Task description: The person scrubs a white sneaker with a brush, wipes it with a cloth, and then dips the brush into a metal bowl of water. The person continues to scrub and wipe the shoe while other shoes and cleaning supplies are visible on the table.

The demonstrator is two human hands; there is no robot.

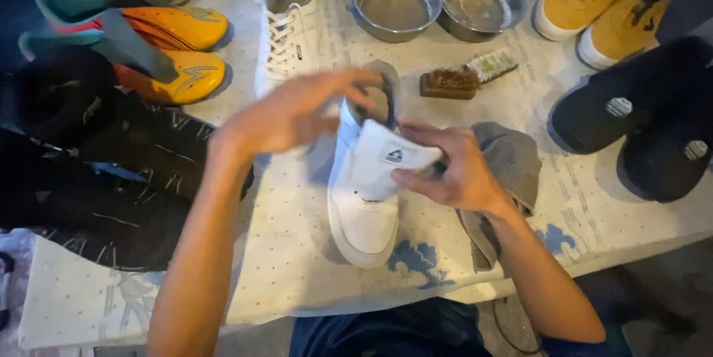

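White sneaker lies at table centre, toe toward 6 o'clock, laces absent, tongue pulled forward over the vamp. Upper appears clean and pale, small dark label on the tongue. Right hand, at the shoe's 3 o'clock, is closed round the tongue, thumb and fingers pinching it. Left hand, at 11 o'clock, hovers over the collar, fingers loosely curled; motion blur prevents telling whether it grips anything. Judged step: opening up the shoe's interior for inspection or cleaning; the next move calls for a steady hold on the tongue. Grey cloth lies under the right wrist; brush at 1 o'clock, two steel bowls beyond.
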